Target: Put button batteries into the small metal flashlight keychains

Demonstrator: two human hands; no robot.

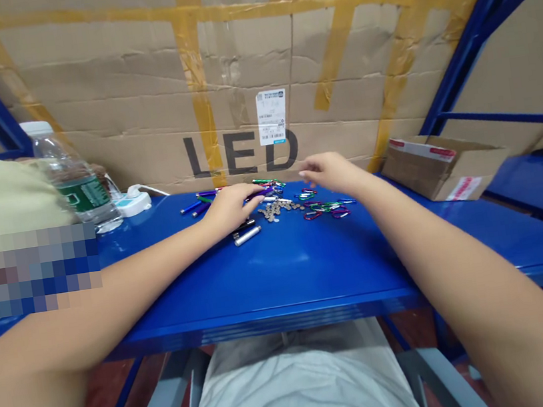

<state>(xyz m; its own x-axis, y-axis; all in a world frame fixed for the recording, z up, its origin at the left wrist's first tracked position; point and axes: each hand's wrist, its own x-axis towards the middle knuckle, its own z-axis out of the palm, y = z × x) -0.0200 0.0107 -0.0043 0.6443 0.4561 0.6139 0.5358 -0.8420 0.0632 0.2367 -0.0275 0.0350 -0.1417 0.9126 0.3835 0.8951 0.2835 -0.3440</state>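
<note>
Both my arms reach across a blue metal shelf (282,276). My left hand (232,207) lies palm down with its fingers curled over a purple tube (260,193) among small coloured tubes. A silver tube (248,236) lies just in front of it. My right hand (330,171) hovers palm down, fingers bent and close together, above a heap of coloured carabiners (325,208); what its fingers hold, if anything, is hidden. A pile of small round button cells (277,209) sits between the two hands.
A plastic water bottle (70,178) and a white power strip (132,201) stand at the left. A small cardboard box (435,165) rests at the right. A large taped carton marked LED (237,100) closes the back. Blue rack posts (483,19) rise at both sides.
</note>
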